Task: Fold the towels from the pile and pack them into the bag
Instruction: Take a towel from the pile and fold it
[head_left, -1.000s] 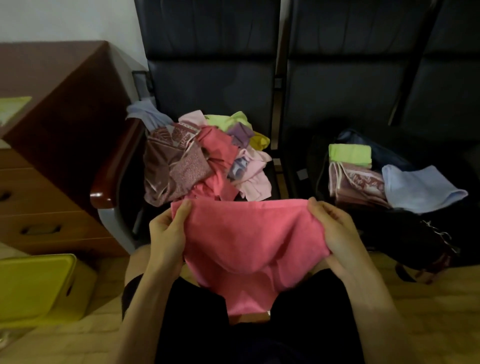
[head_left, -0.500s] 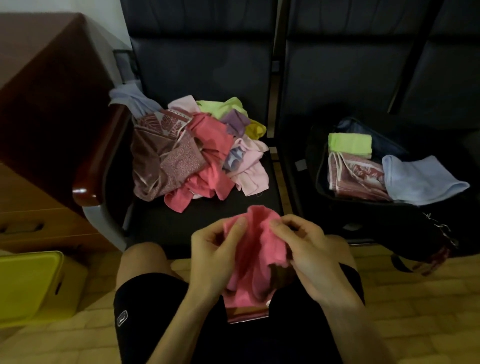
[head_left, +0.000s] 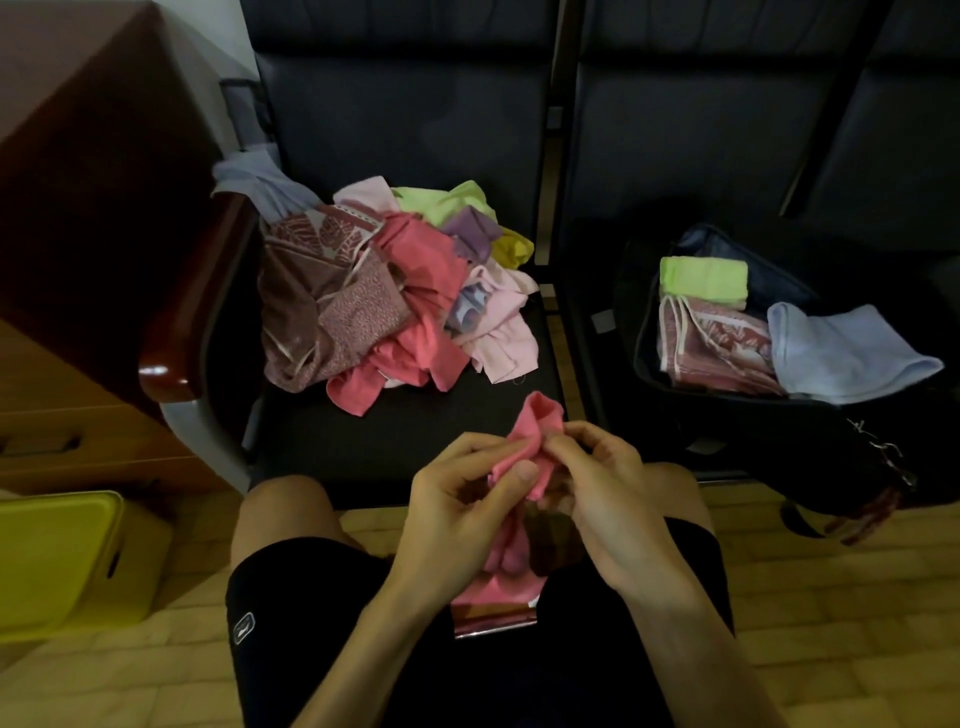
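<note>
Both the left hand (head_left: 467, 499) and right hand (head_left: 602, 499) pinch a soft, bunched pink towel (head_left: 530, 441), its limp cloth hanging in narrow folds over the lap.

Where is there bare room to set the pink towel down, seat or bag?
Widest: the bare seat cushion between the towel pile and the seat's front edge. In the black bag, only a strip of lining behind the green towel and light blue towel shows; they and the patterned red towel crowd the rest.
</note>
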